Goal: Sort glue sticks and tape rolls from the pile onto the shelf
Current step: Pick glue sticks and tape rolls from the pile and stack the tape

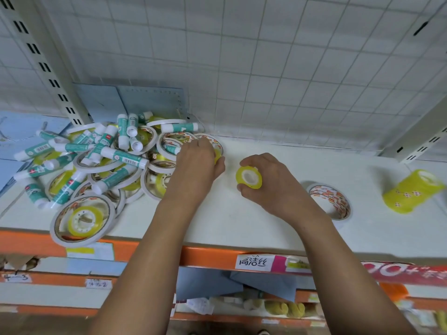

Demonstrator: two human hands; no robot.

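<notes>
Yellow tape roll [249,178] pinched in the grip of right hand [274,188]; left hand [198,162] clutches second roll [218,155].

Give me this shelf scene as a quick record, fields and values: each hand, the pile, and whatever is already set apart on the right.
left hand: fingers curled over a partly hidden yellow roll at the pile's right edge
right hand: holds a small yellow tape roll, core toward the camera
pile: glue sticks and white tape rings mixed, at the left of the shelf
set apart, right: white tape stack, upright; yellow tape stack, on its side
glue sticks outside pile: none visible
</notes>
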